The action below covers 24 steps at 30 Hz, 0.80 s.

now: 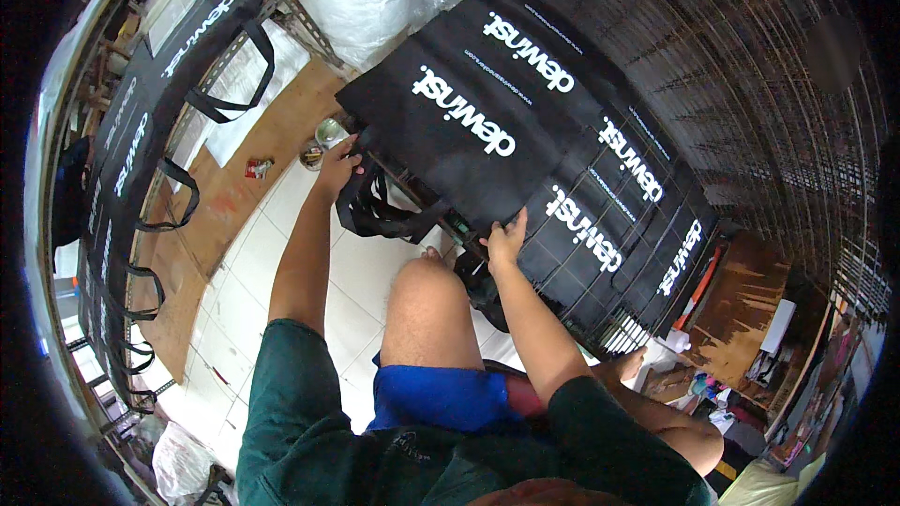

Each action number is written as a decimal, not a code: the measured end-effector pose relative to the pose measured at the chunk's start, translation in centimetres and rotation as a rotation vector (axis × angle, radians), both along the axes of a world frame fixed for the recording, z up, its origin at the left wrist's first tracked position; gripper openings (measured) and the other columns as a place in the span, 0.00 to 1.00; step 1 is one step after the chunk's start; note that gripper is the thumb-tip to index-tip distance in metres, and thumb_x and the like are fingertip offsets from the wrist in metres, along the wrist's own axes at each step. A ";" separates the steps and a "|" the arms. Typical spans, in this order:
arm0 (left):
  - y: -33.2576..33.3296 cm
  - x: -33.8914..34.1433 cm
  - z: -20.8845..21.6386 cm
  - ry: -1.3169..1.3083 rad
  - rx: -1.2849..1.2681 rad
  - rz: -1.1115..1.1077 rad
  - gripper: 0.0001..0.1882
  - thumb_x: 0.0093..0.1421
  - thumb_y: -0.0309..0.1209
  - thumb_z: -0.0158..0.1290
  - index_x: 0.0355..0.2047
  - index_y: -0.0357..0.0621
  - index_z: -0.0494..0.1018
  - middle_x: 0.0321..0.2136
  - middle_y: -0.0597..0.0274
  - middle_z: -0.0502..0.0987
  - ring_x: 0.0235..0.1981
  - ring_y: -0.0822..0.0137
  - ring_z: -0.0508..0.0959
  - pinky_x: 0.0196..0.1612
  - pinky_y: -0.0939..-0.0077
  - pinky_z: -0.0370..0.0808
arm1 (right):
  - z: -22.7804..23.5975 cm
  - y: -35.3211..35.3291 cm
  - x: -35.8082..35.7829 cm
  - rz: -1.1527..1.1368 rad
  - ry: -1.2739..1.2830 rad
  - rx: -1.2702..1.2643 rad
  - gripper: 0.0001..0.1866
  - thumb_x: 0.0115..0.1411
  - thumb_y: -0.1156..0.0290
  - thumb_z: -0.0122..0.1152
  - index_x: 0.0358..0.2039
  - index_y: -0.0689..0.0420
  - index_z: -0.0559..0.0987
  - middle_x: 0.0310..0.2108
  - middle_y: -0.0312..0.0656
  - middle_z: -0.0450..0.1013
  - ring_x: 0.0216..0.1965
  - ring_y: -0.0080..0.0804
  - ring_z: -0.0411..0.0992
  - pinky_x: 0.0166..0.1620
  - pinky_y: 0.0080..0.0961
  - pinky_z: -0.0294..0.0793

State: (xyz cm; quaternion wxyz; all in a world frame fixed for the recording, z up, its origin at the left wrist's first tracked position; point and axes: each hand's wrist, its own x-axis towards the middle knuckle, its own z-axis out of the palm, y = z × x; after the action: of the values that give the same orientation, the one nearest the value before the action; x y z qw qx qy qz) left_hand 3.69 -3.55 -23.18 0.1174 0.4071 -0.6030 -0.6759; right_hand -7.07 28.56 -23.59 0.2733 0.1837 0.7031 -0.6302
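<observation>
A black tote bag with white lettering lies flat on a wire rack in front of me, its black strap handles hanging over the near edge. My left hand grips the bag's left corner, fingers closed at the edge. With thumb and fingers, my right hand pinches the near right corner of the same bag. Beyond and to the right, more black printed bags cover the rack, side by side and partly overlapping. Fingertips under the fabric are hidden.
Left, a metal shelf holds a row of black bags with dangling handles. Open tins stand on the floor near my left hand. White sacks stand at the back. Wire racks rise on the right, beside a wooden board.
</observation>
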 end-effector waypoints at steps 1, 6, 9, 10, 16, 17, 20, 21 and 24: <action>-0.2 0.2 -0.3 -0.036 0.007 -0.006 0.28 0.54 0.18 0.48 0.57 0.42 0.62 0.41 0.59 0.71 0.29 0.71 0.72 0.33 0.80 0.73 | 0.0 0.0 -0.1 0.006 0.018 0.021 0.39 0.57 0.83 0.44 0.64 0.42 0.44 0.52 0.50 0.62 0.42 0.36 0.69 0.29 0.27 0.77; 0.0 0.4 -0.6 -0.135 0.045 -0.013 0.28 0.54 0.18 0.48 0.57 0.41 0.62 0.48 0.55 0.69 0.31 0.70 0.73 0.34 0.80 0.73 | 0.5 0.0 -0.9 0.001 -0.021 0.063 0.38 0.56 0.83 0.44 0.64 0.43 0.45 0.52 0.50 0.62 0.41 0.36 0.70 0.28 0.26 0.77; 0.6 -0.2 -0.2 -0.115 0.034 0.022 0.28 0.54 0.17 0.48 0.57 0.40 0.62 0.46 0.56 0.69 0.32 0.70 0.74 0.33 0.81 0.73 | 0.3 0.0 -1.1 -0.005 -0.012 0.082 0.38 0.56 0.83 0.44 0.64 0.43 0.46 0.53 0.49 0.62 0.41 0.36 0.70 0.27 0.26 0.76; 0.6 -0.3 -0.5 -0.085 0.030 0.023 0.28 0.54 0.17 0.47 0.57 0.39 0.62 0.46 0.55 0.70 0.33 0.70 0.74 0.33 0.81 0.74 | 0.0 0.1 -1.2 -0.008 -0.006 0.090 0.38 0.56 0.82 0.44 0.64 0.43 0.46 0.53 0.49 0.62 0.41 0.36 0.70 0.27 0.26 0.76; 0.8 -0.8 -0.9 -0.055 0.032 0.033 0.28 0.54 0.17 0.47 0.57 0.39 0.61 0.44 0.56 0.71 0.34 0.70 0.74 0.34 0.81 0.74 | -0.6 0.2 -1.2 -0.019 -0.033 0.050 0.37 0.57 0.81 0.44 0.64 0.45 0.45 0.51 0.48 0.63 0.41 0.35 0.70 0.26 0.26 0.76; 0.6 -0.5 -1.0 -0.052 0.046 0.033 0.28 0.54 0.17 0.47 0.57 0.39 0.61 0.43 0.56 0.71 0.34 0.70 0.74 0.34 0.81 0.74 | -0.6 0.2 -1.1 -0.006 -0.039 0.049 0.37 0.57 0.81 0.45 0.64 0.45 0.45 0.51 0.48 0.63 0.41 0.35 0.70 0.26 0.26 0.76; 0.3 -0.2 -1.1 -0.092 0.028 0.029 0.28 0.54 0.17 0.47 0.57 0.40 0.62 0.41 0.56 0.72 0.33 0.69 0.74 0.34 0.80 0.74 | -0.8 0.4 -1.0 0.031 -0.046 0.072 0.38 0.57 0.80 0.45 0.65 0.46 0.43 0.51 0.48 0.64 0.40 0.35 0.70 0.26 0.26 0.76; 0.3 -0.1 -1.0 -0.115 0.013 0.028 0.28 0.54 0.17 0.48 0.57 0.40 0.62 0.40 0.56 0.72 0.33 0.69 0.75 0.34 0.80 0.75 | -0.9 0.4 -1.0 0.042 -0.042 0.096 0.39 0.57 0.79 0.46 0.65 0.46 0.42 0.50 0.47 0.65 0.40 0.35 0.70 0.26 0.26 0.76; -0.1 -0.3 -1.0 -0.114 -0.002 0.024 0.28 0.53 0.18 0.48 0.56 0.41 0.62 0.38 0.55 0.72 0.30 0.69 0.76 0.33 0.80 0.75 | -0.9 0.5 -1.1 0.101 -0.051 0.147 0.39 0.57 0.78 0.47 0.65 0.46 0.42 0.46 0.46 0.67 0.37 0.33 0.71 0.25 0.25 0.76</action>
State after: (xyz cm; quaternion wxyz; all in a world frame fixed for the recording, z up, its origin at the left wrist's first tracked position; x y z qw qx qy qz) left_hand 3.43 -3.67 -24.13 0.0912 0.4518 -0.6045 -0.6497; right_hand -8.15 29.09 -24.50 0.3082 0.1835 0.7487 -0.5575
